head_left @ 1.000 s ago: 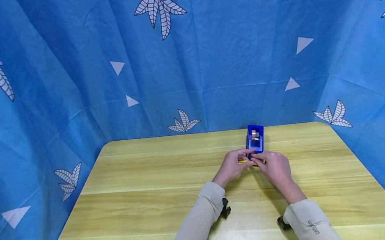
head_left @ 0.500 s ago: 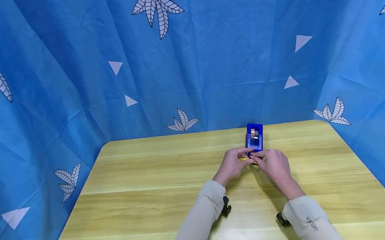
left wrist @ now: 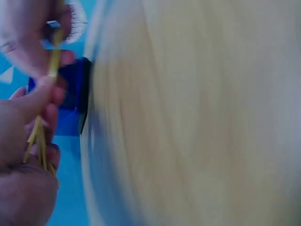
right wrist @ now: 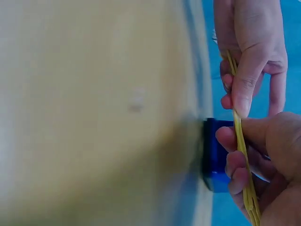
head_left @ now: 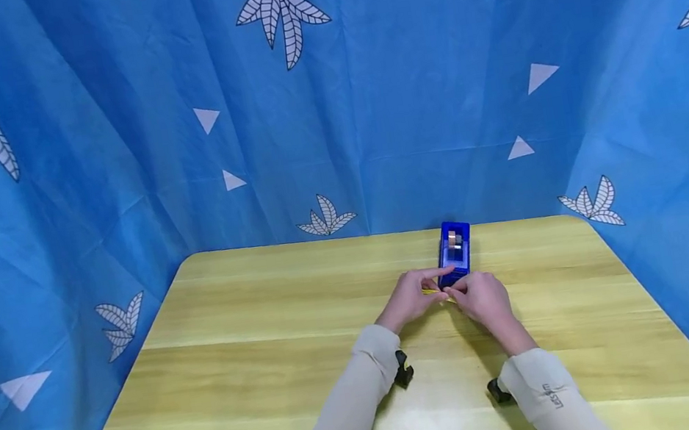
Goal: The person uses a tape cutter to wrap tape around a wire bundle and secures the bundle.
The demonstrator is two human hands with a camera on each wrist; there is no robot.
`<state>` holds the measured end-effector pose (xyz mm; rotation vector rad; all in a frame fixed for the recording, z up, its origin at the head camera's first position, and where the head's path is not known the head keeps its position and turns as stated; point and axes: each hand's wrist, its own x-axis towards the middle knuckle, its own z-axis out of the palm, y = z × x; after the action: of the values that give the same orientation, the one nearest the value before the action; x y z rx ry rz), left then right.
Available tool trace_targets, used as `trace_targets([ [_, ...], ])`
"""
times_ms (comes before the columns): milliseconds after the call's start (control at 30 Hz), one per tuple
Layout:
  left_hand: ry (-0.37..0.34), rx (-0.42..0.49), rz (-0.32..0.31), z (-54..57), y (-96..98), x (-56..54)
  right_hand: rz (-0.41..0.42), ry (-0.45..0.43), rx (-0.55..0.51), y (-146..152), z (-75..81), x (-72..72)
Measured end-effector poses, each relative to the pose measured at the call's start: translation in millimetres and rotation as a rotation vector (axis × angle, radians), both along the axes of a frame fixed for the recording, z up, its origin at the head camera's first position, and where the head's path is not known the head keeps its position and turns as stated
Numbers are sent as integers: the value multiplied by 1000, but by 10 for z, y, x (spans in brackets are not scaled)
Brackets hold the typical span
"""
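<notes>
Both hands meet just in front of a blue tape dispenser point(head_left: 456, 258) near the back of the table. Between them runs a thin bundle of yellow strands point(right wrist: 241, 141), looking like stretched rubber bands. My left hand point(head_left: 412, 298) pinches it between thumb and fingers, with several strand ends splaying out behind the grip in the left wrist view. The right hand point(head_left: 485, 298) grips the same bundle close beside the left thumb. Its fingers curl behind the strands in the right wrist view, where the bundle runs on past the palm. The left forefinger reaches toward the dispenser's front end.
The light wood table point(head_left: 262, 376) stretches out to the left and toward me. A blue patterned curtain point(head_left: 432, 83) hangs right behind its back edge and along both sides. Inside the dispenser sits a small roll of tape point(head_left: 454, 239).
The right hand has shifted slightly left and down, away from the dispenser, uncovering more of its front end. The left hand has moved only a little. Both keep hold of the yellow strands.
</notes>
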<state>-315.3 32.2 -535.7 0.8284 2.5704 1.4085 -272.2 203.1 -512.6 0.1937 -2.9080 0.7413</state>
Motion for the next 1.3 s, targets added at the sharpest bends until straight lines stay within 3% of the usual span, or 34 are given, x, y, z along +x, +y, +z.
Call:
trace_targets([
  [133, 10, 26, 9, 18, -8, -18, -5, 84, -5, -1, -11, -18],
  [400, -28, 54, 23, 38, 40, 9, -58, 68, -19, 35, 3, -1],
  [1300, -65, 65, 20, 22, 38, 70, -45, 77, -23, 62, -20, 72],
])
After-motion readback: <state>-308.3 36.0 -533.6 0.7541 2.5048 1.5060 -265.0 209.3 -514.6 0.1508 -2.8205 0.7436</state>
